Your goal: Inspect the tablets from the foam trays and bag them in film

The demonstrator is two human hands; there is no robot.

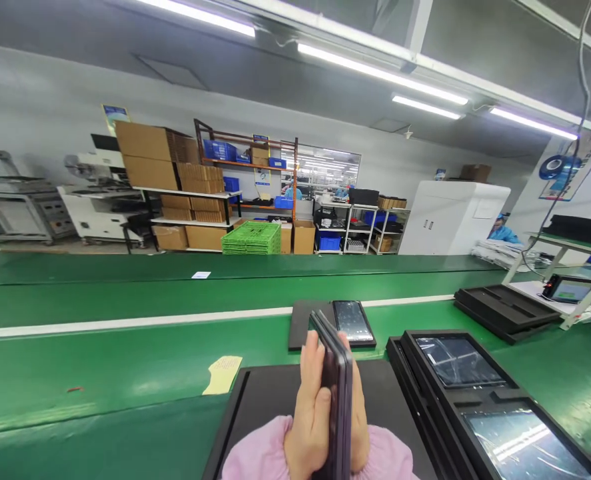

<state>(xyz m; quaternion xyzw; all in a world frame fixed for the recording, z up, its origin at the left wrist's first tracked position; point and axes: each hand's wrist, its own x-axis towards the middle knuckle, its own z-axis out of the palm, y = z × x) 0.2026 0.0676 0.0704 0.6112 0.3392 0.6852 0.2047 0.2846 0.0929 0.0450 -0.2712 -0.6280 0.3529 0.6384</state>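
Note:
Dark tablets [344,393], seemingly two stacked face to face, stand on edge between my palms, tilted slightly. My left hand [309,407] presses flat on their left side, fingers pointing up and forward. On the opposite side my right hand [359,417] presses against them, partly hidden behind the slabs. Directly below lies a black foam tray or board [265,393]. Just beyond my fingertips, another tablet [352,321] rests in a smaller black foam tray [302,327]. To the right, stacked black foam trays [402,360] hold two tablets, a far one [462,360] and a near one [525,440].
A torn yellow paper [222,375] lies on the green bench [125,360], left of the foam. More black foam trays [505,307] sit at the right, beside a white-legged stand [575,307] with a small screen. Behind are a green crate [252,238], boxes on shelves and a person [502,231] in blue.

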